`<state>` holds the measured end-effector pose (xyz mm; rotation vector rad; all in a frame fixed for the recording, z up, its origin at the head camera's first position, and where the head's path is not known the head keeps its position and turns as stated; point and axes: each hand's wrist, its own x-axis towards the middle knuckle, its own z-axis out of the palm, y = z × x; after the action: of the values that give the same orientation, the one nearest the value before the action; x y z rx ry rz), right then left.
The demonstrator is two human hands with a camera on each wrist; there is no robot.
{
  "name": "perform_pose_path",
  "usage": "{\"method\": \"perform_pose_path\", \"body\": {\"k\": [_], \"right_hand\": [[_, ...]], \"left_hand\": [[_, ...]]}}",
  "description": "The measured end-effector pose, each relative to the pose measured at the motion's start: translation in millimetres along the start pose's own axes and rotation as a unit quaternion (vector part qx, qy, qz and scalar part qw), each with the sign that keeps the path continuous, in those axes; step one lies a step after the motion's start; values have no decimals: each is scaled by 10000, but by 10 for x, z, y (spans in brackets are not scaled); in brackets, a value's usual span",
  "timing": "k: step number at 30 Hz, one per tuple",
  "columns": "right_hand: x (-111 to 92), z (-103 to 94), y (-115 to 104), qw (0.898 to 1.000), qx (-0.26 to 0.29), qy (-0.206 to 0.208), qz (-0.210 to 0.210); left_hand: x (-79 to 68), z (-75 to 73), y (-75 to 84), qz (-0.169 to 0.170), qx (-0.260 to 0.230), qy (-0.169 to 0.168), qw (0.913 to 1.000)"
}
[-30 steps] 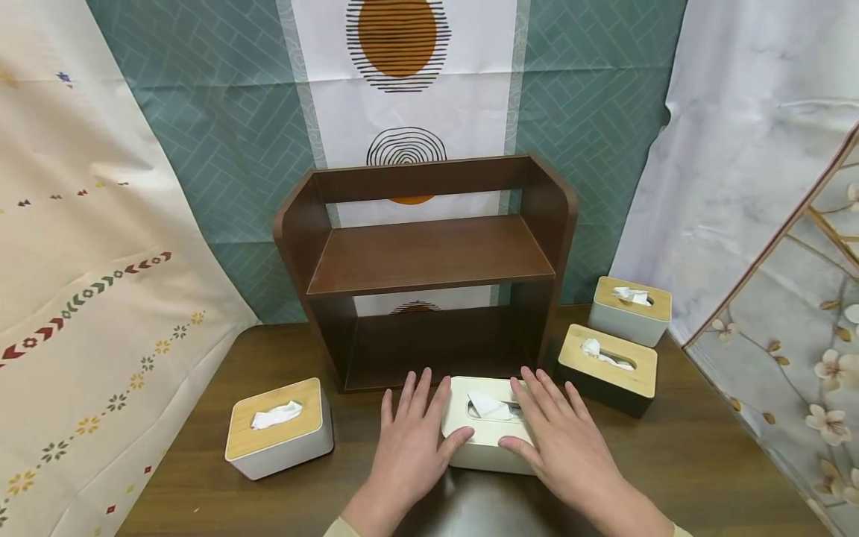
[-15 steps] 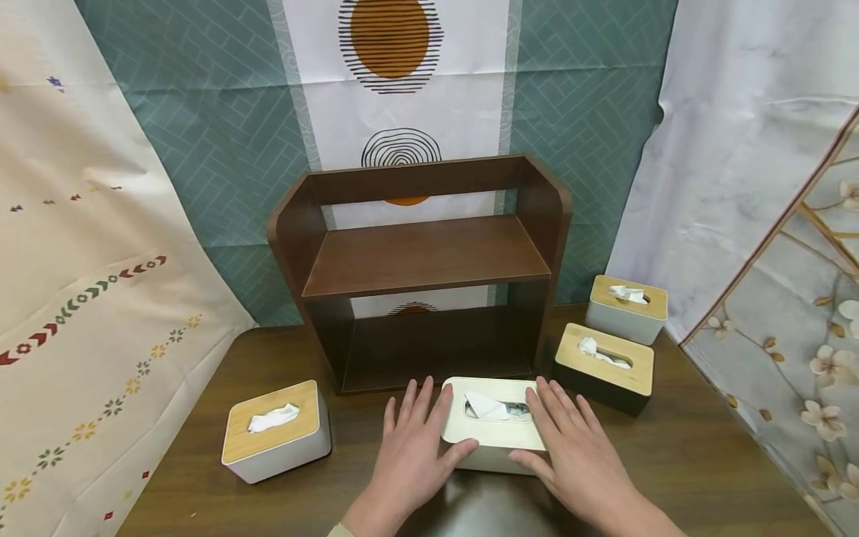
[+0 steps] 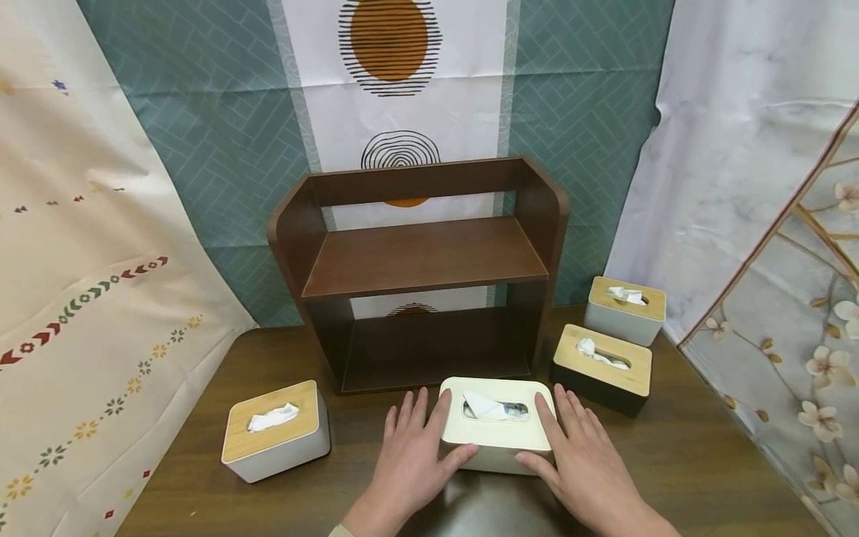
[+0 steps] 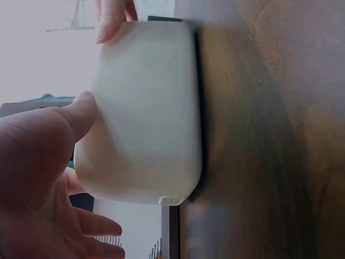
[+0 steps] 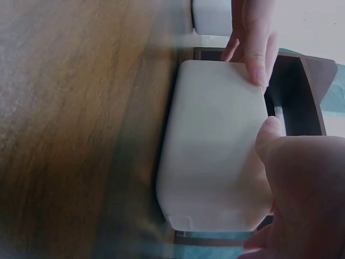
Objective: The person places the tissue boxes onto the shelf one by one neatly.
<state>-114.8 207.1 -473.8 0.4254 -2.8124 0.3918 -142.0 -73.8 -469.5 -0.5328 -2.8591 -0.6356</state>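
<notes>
A cream tissue box (image 3: 496, 432) with a white tissue in its oval slot stands on the table in front of the shelf. My left hand (image 3: 419, 455) lies along its left end, index finger and thumb at the lid's edge. At the right end my right hand (image 3: 580, 459) does the same, with its fingers stretched forward. Both wrist views show the box's plain front face, and each thumb touches its upper edge. In the left wrist view the left fingers (image 4: 99, 221) are extended past the box's end.
A dark brown two-tier shelf (image 3: 429, 253) stands behind the box. A grey-white tissue box with a wooden lid (image 3: 278, 429) sits at the left. To the right are a black one with a wooden lid (image 3: 604, 373) and, behind it, a grey one (image 3: 627, 309).
My right hand has slid rightward off the lid to the box's right end, uncovering more of the lid. The left hand has stayed at the left end. The view has shifted slightly.
</notes>
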Motion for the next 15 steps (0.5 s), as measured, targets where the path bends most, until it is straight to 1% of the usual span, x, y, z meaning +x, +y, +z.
{"method": "perform_pose_path", "body": {"k": [10, 15], "right_hand": [[4, 33, -2, 9995, -33, 212, -224], [-2, 38, -7, 9993, 70, 297, -213]], "left_hand": [[-23, 32, 30, -10, -38, 64, 10000], [-20, 38, 56, 48, -144, 137, 9998]]}}
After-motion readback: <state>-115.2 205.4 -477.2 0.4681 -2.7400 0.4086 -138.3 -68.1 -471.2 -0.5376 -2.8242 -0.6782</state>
